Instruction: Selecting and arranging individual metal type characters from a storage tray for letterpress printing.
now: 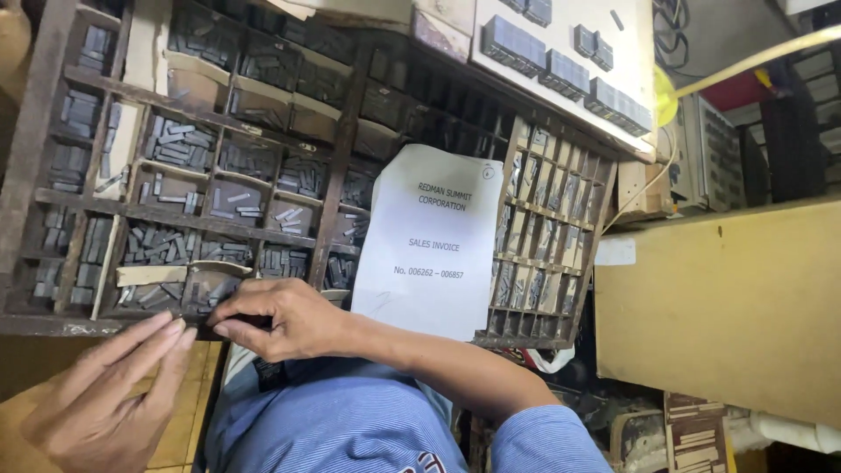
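Head view: the right hand (pixel 280 317) lies across the front rail of the dark wooden type case (pixel 53 326), fingertips pinched together at the lowest compartment on what looks like a small grey metal type piece (pixel 229 322), though the grip is hard to make out. The left hand (pixel 101 398) hovers just beside it, lower left, fingers straight and together, holding nothing. Loose grey type sorts (pixel 175 144) fill the compartments beyond. A white printed sheet (pixel 429 245) rests on the case, right of the hands; a yellow board (pixel 727 307) stands further right.
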